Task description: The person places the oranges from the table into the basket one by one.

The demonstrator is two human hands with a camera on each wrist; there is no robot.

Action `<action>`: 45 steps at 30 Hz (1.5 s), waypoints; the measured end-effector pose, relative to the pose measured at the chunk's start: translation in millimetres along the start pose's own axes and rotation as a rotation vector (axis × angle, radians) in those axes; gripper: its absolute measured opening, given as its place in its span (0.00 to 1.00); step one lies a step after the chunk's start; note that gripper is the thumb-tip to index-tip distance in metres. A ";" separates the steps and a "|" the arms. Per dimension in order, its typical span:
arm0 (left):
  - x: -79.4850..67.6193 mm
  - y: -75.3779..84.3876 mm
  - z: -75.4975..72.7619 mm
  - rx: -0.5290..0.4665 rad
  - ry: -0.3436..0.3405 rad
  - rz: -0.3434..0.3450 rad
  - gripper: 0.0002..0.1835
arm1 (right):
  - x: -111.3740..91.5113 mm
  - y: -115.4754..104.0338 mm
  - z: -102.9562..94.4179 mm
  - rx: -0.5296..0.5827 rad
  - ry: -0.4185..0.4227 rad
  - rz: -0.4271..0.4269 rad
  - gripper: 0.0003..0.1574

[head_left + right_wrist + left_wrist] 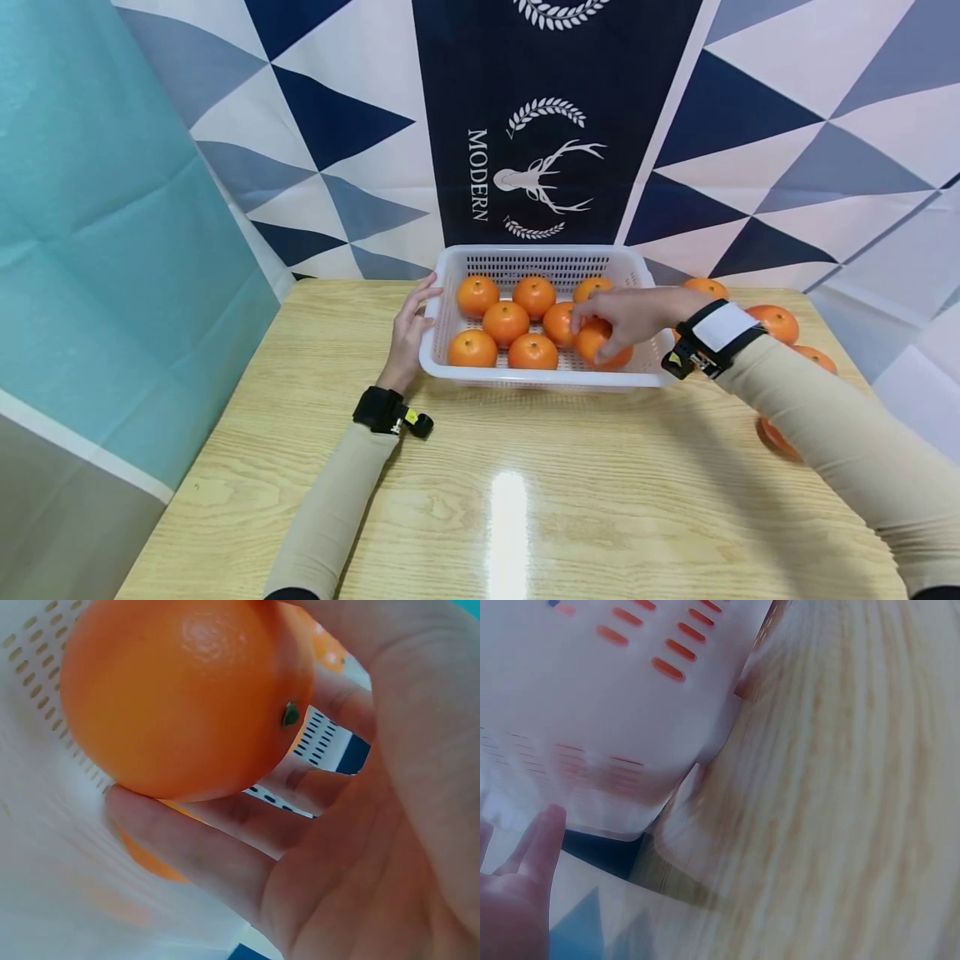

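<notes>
A white plastic basket [540, 377] with slotted walls stands on the table, several oranges [506, 323] lying inside it. At its front right corner my right hand [633, 315] holds an orange [600, 343] from above. In the right wrist view the fingers and thumb curve round that orange [180, 697], its green stem end showing. My left hand [407, 337] is at the basket's left side, fingers extended along the rim. The left wrist view shows those fingers [540, 844] against the outer wall [615, 705]; some fingertips are hidden.
Right of the basket, several more oranges [776, 323] lie on the wooden table [450, 500], partly hidden behind the right forearm. A patterned cloth [360, 108] hangs directly behind the basket. Teal cloth [112, 208] covers the left side.
</notes>
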State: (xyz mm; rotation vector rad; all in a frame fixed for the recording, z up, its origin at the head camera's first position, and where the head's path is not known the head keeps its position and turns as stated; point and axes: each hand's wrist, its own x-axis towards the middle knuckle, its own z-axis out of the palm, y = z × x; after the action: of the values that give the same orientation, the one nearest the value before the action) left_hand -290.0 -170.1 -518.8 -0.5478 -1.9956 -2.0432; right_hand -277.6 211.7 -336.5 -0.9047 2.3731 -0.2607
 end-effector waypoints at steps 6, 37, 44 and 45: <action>-4.9 16.4 5.1 0.004 -0.002 0.018 0.29 | 3.2 -3.5 3.8 -0.030 -0.027 0.016 0.29; -7.4 40.8 15.8 0.034 0.027 -0.032 0.30 | 5.2 -6.4 9.6 -0.033 -0.132 0.054 0.26; -7.5 41.1 15.5 0.028 0.020 -0.032 0.30 | 1.9 -6.9 7.8 -0.026 -0.130 0.064 0.29; -7.4 39.9 14.9 0.022 0.017 -0.024 0.30 | 0.8 -6.9 6.8 -0.026 -0.127 0.065 0.30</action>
State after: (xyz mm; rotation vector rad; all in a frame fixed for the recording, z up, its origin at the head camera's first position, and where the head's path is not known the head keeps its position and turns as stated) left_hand -265.2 -157.7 -485.7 -0.5033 -2.0219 -2.0302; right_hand -270.3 206.1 -339.8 -0.8295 2.2887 -0.1427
